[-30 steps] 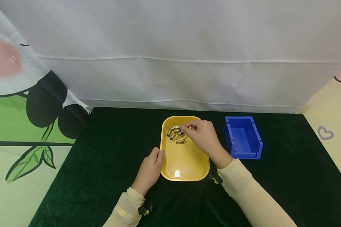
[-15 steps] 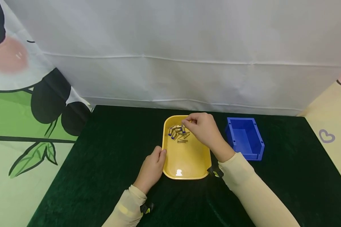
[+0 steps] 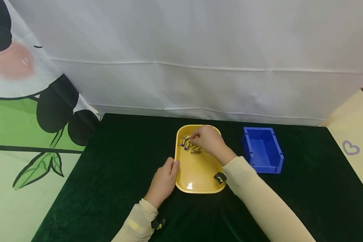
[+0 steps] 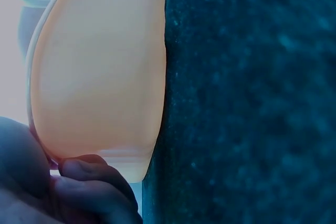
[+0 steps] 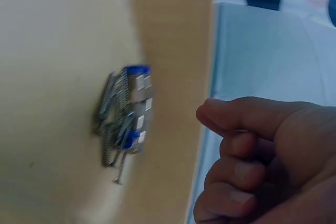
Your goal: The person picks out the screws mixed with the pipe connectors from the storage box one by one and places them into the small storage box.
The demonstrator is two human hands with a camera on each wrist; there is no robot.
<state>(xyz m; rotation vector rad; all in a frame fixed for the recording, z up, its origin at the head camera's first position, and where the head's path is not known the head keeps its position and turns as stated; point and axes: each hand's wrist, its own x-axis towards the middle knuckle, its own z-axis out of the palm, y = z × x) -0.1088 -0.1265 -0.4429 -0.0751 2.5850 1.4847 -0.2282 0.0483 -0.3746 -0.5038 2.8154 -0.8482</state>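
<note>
In the head view my left hand [image 3: 162,181] grips the left side of a yellow plastic tray [image 3: 199,174]. Its curled fingers and the tray's outer wall [image 4: 100,77] show in the left wrist view. Over the tray's far half hovers my right hand [image 3: 210,140], thumb and index tips together beside a small pile. That pile has several brass fittings [image 3: 187,146] with blue ends and several screws [image 3: 195,152]. From the right wrist view, nothing shows between the right hand's [image 5: 262,156] curled fingers; the screws [image 5: 107,100] and fittings [image 5: 140,98] lie apart from it.
A blue open-front bin [image 3: 261,156] stands right of the tray, with a tiny dark speck near its front left corner. Dark green cloth [image 3: 118,161] covers the table, backed by a white curtain [image 3: 181,87]. A black wrist camera [image 3: 220,177] overhangs the tray.
My right hand has shifted left and slightly down over the pile, covering the blue-ended fitting seen under its fingertips half a second ago. The left hand keeps its grip on the tray.
</note>
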